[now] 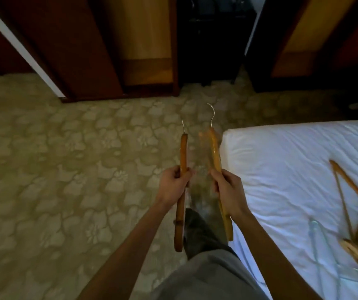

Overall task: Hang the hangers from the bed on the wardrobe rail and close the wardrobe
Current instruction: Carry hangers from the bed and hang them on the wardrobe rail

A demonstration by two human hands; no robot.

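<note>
My left hand (173,184) grips a wooden hanger (183,152) seen edge-on, its metal hook pointing away from me. My right hand (227,189) grips a second wooden hanger (215,152), also edge-on, hook toward the wardrobe. More wooden hangers (355,198) lie on the white bed (281,169) at the right, along with a clear plastic hanger (316,237). The wardrobe (143,40) stands ahead across the carpet with its light wooden inside showing. The rail is out of view.
Patterned beige carpet (65,169) covers the floor between me and the wardrobe. A dark suitcase-like object (210,40) stands in the gap beside the wardrobe. Another wooden panel (303,35) is at the upper right. My leg (201,234) shows below the hands.
</note>
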